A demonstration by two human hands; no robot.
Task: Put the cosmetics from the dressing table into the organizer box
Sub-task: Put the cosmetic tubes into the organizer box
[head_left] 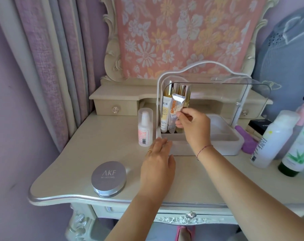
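Dressing table (88, 153) is carrying organizer box (233, 145), frame center; right hand (194, 126) is pinching silver-orange tube (176, 108) beside BB tube (164, 115) inside, left hand (158, 164) is resting flat, fingers spread.

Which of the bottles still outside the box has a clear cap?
The small spray bottle left of the organizer box; the tall white bottle and aloe bottle stand right.

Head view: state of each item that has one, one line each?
organizer box: clear lid raised, open
silver tube: upright in box, pinched by right hand
BB tube: upright in box
spray bottle: upright on table, capped
AKF compact: closed, flat on table
left hand: flat at box corner, holding nothing
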